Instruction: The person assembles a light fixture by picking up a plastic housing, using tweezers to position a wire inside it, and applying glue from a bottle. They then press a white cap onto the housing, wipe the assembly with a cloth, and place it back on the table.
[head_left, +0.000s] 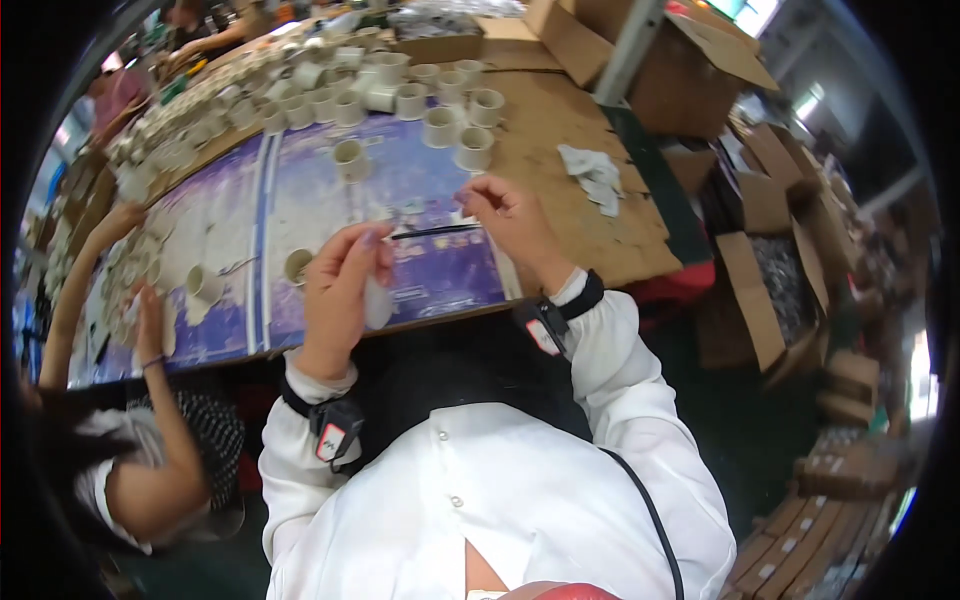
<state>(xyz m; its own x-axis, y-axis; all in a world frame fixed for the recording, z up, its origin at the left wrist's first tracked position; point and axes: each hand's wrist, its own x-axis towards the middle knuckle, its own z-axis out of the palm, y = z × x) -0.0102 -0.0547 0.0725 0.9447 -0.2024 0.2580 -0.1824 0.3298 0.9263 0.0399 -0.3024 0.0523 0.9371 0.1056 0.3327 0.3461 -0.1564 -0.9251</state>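
Note:
My left hand (345,285) is closed near the table's front edge, thumb against the fingers. A pale, translucent piece (378,303) hangs below its fingertips; its kind is unclear. To the right, my right hand (512,222) is raised over the table with thumb and forefinger pinched together. Whatever it may hold is too small to make out. A thin black stick-like tool (437,231) spans the gap between the hands, and I cannot tell whether either touches it. Beside my left hand stands a cream cup-shaped piece (297,266), and another cream cup (350,160) is farther off.
Many cream cups (390,68) crowd the far side of the purple-and-white tabletop (430,275). A crumpled white cloth (592,178) lies on cardboard at right. Open cardboard boxes (755,290) stand beyond the table's right edge. At left, a co-worker's arm (180,400) reaches over the table.

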